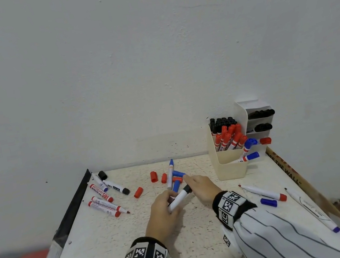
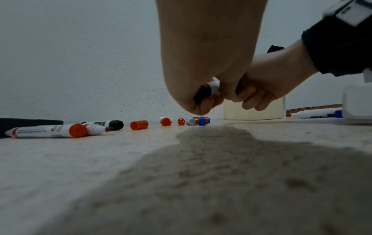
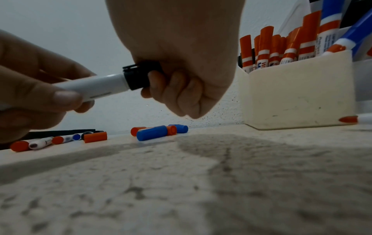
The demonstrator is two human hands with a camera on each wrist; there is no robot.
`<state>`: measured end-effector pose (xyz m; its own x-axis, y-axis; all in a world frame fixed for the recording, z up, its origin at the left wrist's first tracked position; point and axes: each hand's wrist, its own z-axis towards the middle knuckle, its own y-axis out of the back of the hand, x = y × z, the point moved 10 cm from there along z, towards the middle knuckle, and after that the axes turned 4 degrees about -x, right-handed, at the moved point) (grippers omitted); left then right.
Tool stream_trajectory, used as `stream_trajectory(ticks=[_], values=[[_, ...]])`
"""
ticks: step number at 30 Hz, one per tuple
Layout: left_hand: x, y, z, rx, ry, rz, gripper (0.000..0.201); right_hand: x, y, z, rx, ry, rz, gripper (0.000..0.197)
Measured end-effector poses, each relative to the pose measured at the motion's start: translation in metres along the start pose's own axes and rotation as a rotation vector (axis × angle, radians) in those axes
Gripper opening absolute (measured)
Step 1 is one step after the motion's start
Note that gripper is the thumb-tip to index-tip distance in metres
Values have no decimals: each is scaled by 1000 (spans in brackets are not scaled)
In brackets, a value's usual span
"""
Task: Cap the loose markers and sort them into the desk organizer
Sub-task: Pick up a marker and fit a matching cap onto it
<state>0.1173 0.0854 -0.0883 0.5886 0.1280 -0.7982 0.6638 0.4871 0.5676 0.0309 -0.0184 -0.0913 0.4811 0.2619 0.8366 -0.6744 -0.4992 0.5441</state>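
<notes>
My left hand [image 1: 166, 199] grips the white barrel of a marker [image 1: 177, 201] just above the table's middle. My right hand [image 1: 193, 184] pinches the black cap [image 1: 187, 189] sitting on the marker's far end. The right wrist view shows the cap [image 3: 136, 77] butted against the barrel [image 3: 96, 86]. The cream desk organizer [image 1: 230, 169] stands at the back right, holding black, red and blue capped markers. Several loose red caps [image 1: 153, 176] and blue caps [image 1: 177, 185] lie just beyond my hands, beside a blue marker [image 1: 170, 174].
Several red and black markers [image 1: 108, 206] lie at the table's left, near its dark edge [image 1: 74, 208]. To the right lie a red marker [image 1: 263, 192], a blue cap [image 1: 268, 202] and a long blue-ended marker [image 1: 311, 210]. A wall backs the table.
</notes>
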Motion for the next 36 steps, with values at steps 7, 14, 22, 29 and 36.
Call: stream_trajectory(ticks=[7,14,22,29,36], values=[[0,9,-1,-95,20,-22,20,11,6,0,-15,93,163,13],[-4,2,-2,-33,28,-11,25,1,4,-3,20,-13,248,16],[-26,24,2,-110,-20,67,30,12,10,-6,-55,40,205,28],[-61,32,-7,-46,-66,417,33,26,17,-11,-95,94,336,30],[-55,31,-9,78,115,-25,47,50,27,-29,-82,247,409,28]])
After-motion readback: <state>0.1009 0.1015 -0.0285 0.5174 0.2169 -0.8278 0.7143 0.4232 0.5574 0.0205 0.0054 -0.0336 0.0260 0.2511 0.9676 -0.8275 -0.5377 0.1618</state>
